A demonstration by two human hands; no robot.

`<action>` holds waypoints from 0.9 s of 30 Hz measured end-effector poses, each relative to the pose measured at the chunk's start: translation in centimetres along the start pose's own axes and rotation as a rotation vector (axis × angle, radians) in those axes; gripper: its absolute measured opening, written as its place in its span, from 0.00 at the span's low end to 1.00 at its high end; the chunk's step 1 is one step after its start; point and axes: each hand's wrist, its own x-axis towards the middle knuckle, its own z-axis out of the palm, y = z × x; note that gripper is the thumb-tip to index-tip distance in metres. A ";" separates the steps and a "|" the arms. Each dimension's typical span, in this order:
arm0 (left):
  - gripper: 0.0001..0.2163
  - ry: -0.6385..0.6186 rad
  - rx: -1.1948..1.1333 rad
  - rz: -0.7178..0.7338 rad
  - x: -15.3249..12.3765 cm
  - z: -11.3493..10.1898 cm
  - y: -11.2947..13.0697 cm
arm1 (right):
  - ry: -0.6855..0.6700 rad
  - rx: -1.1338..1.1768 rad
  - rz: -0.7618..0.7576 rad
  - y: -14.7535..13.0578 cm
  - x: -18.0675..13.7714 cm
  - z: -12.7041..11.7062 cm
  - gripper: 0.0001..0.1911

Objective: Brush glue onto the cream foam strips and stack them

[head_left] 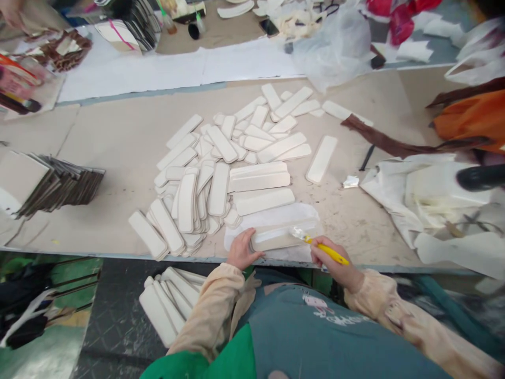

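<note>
My right hand [331,258] grips a brush [333,253] by its yellow handle. The brush's whitened bristles touch the top of a long pale panel [276,239] at the table's front edge. My left hand [241,250] holds the left end of this panel, thumb at the near side and fingers at the far side. Beneath the panel lies a white sheet [307,213]. Just beyond it are two more rounded panels, one plain panel [264,200] and one with a raised strip [258,177]. A large loose heap of similar panels [223,143] spreads behind and to the left.
A stack of boards [23,181] stands at the left. More panels [165,310] rest on a dark surface below the table edge. At the right are a white container [442,181], brown cloth [379,139] and orange fabric [473,121]. Another person's hand [13,13] shows top left.
</note>
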 end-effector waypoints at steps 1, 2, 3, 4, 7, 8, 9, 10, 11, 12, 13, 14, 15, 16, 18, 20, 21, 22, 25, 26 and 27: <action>0.38 0.000 0.000 0.006 0.0 0.0 -0.1 | -0.077 0.027 -0.002 -0.4 0.2 1.3 0.09; 0.39 0.001 0.002 0.009 0.0 0.0 -0.2 | -0.149 0.051 -0.005 -0.8 0.5 2.5 0.09; 0.39 0.001 0.005 0.011 0.0 0.0 -0.2 | -0.211 0.069 -0.012 -1.0 0.9 3.8 0.09; 0.39 0.001 0.009 0.011 -0.1 0.1 -0.3 | -0.264 0.083 -0.023 -1.2 1.3 5.0 0.08; 0.39 0.001 0.018 0.023 -0.1 0.0 -0.3 | -0.375 0.085 -0.056 -1.2 2.4 7.4 0.08; 0.39 0.002 0.021 0.031 -0.1 0.0 -0.3 | -0.396 0.077 -0.063 -1.1 2.7 7.7 0.08; 0.38 0.003 0.024 0.036 -0.1 0.0 -0.3 | -0.408 0.066 -0.068 -0.9 2.8 7.9 0.08; 0.37 0.003 0.028 0.040 0.0 -0.1 -0.3 | -0.411 0.056 -0.070 -0.8 2.9 7.8 0.08; 0.37 0.004 0.031 0.041 0.0 -0.1 -0.2 | -0.406 0.045 -0.069 -0.6 3.0 7.7 0.08; 0.36 0.008 0.034 0.040 0.0 -0.1 -0.1 | -0.395 0.036 -0.067 -0.4 2.9 7.4 0.08; 0.35 0.013 0.036 0.040 0.0 -0.1 -0.1 | -0.382 0.028 -0.061 -0.3 2.8 6.9 0.07; 0.35 0.016 0.039 0.041 0.0 -0.2 0.0 | -0.366 0.024 -0.052 -0.1 2.7 6.5 0.07; 0.35 0.019 0.043 0.043 0.0 -0.2 0.0 | -0.346 0.025 -0.040 0.2 2.5 5.9 0.07; 0.35 0.020 0.048 0.046 0.0 -0.2 0.0 | -0.324 0.030 -0.025 0.5 2.3 5.4 0.07; 0.35 0.019 0.059 0.052 0.0 -0.2 0.0 | -0.269 0.052 0.004 1.1 1.9 4.1 0.07; 0.34 0.021 0.066 0.059 0.1 -0.3 0.0 | -0.207 0.082 0.027 1.7 1.5 2.6 0.08; 0.34 0.023 0.067 0.063 0.1 -0.3 -0.1 | -0.178 0.094 0.031 1.9 1.3 1.9 0.08; 0.34 0.024 0.069 0.067 0.1 -0.3 -0.1 | -0.149 0.101 0.030 2.2 1.1 1.1 0.08; 0.33 0.023 0.081 0.077 0.1 -0.3 -0.2 | -0.062 0.077 0.015 2.7 0.6 -1.0 0.09; 0.33 0.021 0.087 0.079 0.1 -0.3 -0.2 | -0.031 0.062 0.016 2.9 0.5 -1.6 0.10; 0.33 0.019 0.093 0.080 0.1 -0.3 -0.2 | 0.000 0.052 0.023 3.0 0.4 -2.2 0.10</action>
